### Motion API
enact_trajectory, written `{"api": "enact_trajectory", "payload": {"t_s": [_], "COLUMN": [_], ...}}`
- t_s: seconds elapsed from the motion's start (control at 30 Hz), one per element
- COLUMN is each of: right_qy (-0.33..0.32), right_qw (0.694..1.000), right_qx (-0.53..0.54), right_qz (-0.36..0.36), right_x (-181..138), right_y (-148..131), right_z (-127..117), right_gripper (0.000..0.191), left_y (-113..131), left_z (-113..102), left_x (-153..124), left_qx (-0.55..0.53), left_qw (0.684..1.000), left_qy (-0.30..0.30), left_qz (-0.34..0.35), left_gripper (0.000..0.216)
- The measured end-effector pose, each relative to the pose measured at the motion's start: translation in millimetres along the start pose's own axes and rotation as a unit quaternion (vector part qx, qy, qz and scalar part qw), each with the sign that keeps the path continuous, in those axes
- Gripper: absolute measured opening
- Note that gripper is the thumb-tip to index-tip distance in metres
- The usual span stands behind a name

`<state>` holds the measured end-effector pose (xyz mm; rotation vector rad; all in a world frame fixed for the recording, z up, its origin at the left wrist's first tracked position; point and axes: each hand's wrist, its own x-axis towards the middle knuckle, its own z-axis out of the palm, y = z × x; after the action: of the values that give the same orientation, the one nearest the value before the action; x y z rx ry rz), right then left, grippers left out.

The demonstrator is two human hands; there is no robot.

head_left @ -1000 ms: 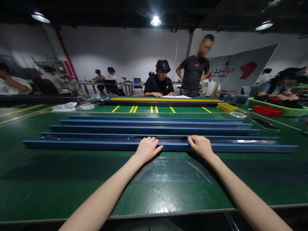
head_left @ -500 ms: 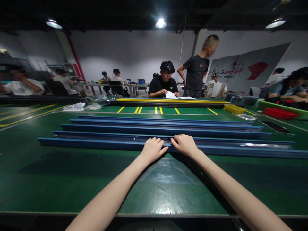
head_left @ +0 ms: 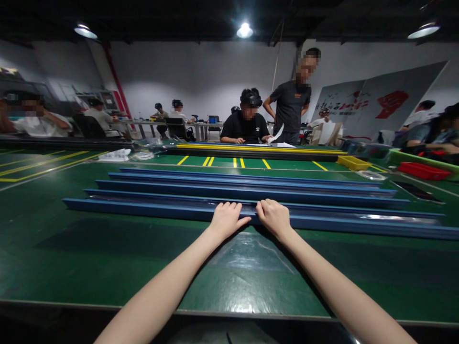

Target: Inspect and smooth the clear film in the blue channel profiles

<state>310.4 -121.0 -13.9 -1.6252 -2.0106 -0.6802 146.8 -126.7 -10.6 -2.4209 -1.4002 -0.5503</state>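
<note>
A long blue channel-shaped profile (head_left: 143, 211) lies crosswise in front of me on the green table (head_left: 118, 277). My left hand (head_left: 225, 220) is closed over its near wall, fingers curled into the channel and thumb pointing right along the near side. Just to the right, my right hand (head_left: 275, 217) grips the same wall with bent fingers; its fingertips are hidden. A small gap separates the hands. Clear film glints inside the channel towards the right. Behind it, parallel, rests another blue profile (head_left: 172, 187).
Yellow and black strips (head_left: 258, 149) lie farther back. At the right are a yellow tray (head_left: 353, 163), a red tray (head_left: 423, 170) and a phone (head_left: 418, 191). A seated person (head_left: 244, 124) handles paper opposite, with another person (head_left: 290, 107) standing alongside.
Both hands stay on the near profile; the right fingers look slightly more curled. My view has shifted a little. Opposite, the seated person's sheet of paper has been lifted towards the right.
</note>
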Motion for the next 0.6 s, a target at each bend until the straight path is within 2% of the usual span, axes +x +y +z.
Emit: {"api": "enact_trajectory", "payload": {"t_s": [0.2,0.6], "right_qy": [0.041,0.016], "right_qw": [0.999,1.000], "right_qx": [0.001,0.017], "right_qz": [0.008,0.016], "right_x": [-1.0,2.3], "right_y": [-2.2,1.2], "right_z": [2.2,3.9], "right_gripper": [0.040,0.039], "left_y": [-1.6,-3.5], "left_z": [0.0,3.2], "left_x": [-0.3,0.5], "left_qx": [0.004,0.002], "left_qw": [1.000,1.000], "left_qy": [-0.005,-0.006], "left_qz": [-0.013,0.005], "left_gripper": [0.041,0.041]}}
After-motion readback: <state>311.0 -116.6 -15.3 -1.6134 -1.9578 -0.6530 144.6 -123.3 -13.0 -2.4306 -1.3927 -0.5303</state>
